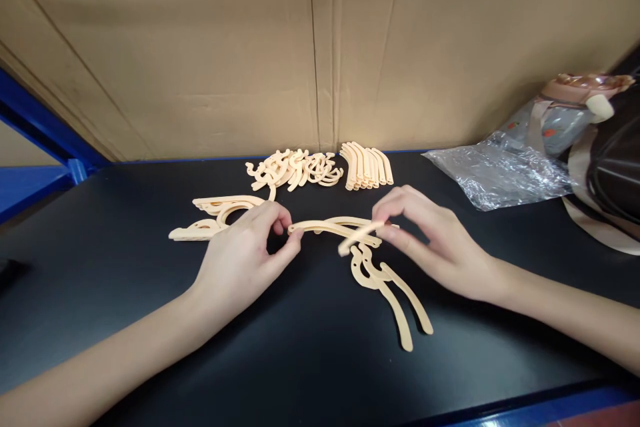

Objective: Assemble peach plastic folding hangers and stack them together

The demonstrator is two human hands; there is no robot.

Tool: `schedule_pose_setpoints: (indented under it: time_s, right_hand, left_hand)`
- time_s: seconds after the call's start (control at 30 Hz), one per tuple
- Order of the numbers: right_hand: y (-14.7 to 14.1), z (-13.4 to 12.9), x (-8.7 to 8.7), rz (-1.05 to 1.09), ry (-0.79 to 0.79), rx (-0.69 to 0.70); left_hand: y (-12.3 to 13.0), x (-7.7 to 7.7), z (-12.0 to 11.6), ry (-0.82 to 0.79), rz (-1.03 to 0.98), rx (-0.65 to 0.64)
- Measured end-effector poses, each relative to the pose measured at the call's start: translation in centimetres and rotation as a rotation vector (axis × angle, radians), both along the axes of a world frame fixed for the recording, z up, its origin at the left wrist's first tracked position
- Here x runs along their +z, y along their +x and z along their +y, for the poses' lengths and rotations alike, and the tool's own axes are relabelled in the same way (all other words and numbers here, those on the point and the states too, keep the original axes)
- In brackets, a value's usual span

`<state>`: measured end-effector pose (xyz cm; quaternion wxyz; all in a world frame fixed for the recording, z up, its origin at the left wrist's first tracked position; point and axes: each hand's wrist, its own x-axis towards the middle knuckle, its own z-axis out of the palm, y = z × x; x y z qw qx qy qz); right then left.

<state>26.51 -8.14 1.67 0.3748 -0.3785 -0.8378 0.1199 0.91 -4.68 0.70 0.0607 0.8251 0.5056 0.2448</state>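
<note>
My left hand (245, 247) pinches the left end of a curved cream hanger arm (325, 225) between thumb and fingertips. In my right hand (430, 237) is another hanger arm (357, 239), slightly blurred, held by its upper end and slanting down to the left across the first one. Behind them lies one more curved arm (345, 220), partly covered. Just below, two flat hook pieces with long curved tails (395, 307) rest on the black tabletop (300, 360). Joined hanger pieces (205, 227) lie beyond my left hand, which hides part of them.
At the back is a loose heap of hook pieces (295, 170), beside a neat row of curved arms (367, 165). A clear plastic bag (510, 170), a strapped bottle (565, 113) and a dark bag (615, 167) stand at right. Cardboard (200, 47) walls the back.
</note>
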Motion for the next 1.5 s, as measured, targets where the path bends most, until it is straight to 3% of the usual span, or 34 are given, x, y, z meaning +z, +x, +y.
schedule_pose_setpoints:
  time_s: [0.1,0.2,0.3,0.4,0.63,0.8,1.03,1.2,1.33,1.5]
  right_hand:
    - [0.7,1.3,-0.9,0.285,-0.269,-0.085]
    - [0.9,2.1,-1.9,0.465,-0.435,-0.082]
    - [0.9,2.5,-2.7,0.53,-0.505,-0.035]
    - [0.9,2.5,-2.9,0.494,-0.492,-0.002]
    - [0.7,1.9,-2.4,0.38,-0.494,-0.051]
    - [0.5,1.6,-2.2,0.338,-0.456,0.002]
    - [0.5,1.5,-2.0,0.311,-0.425,0.008]
    - [0.4,1.6,-2.3,0.33,-0.4,-0.007]
    - [0.2,1.5,-2.5,0.392,-0.428,-0.004]
    - [-0.4,1.3,-2.5,0.577,-0.642,0.121]
  left_hand:
    - [-0.1,0.4,0.1,-0.076,-0.197,0.043]
    - [-0.3,0.5,0.5,-0.124,-0.523,-0.003]
    - [-0.4,0.4,0.8,-0.204,-0.809,-0.098]
    - [-0.2,0.5,0.5,-0.337,-0.961,-0.145]
    - [0.7,1.3,-1.5,-0.693,-1.098,-0.291]
    - [1.0,1.4,-1.7,-0.878,-1.124,-0.294]
    - [0.9,1.0,-1.7,-1.049,-0.945,-0.323]
    - [0.7,1.0,-2.4,-0.954,-0.671,-0.362]
    - [0.8,1.2,-3.3,-0.705,-0.421,-0.411]
    - [1.1,0.9,-3.8,-0.361,-0.263,-0.502]
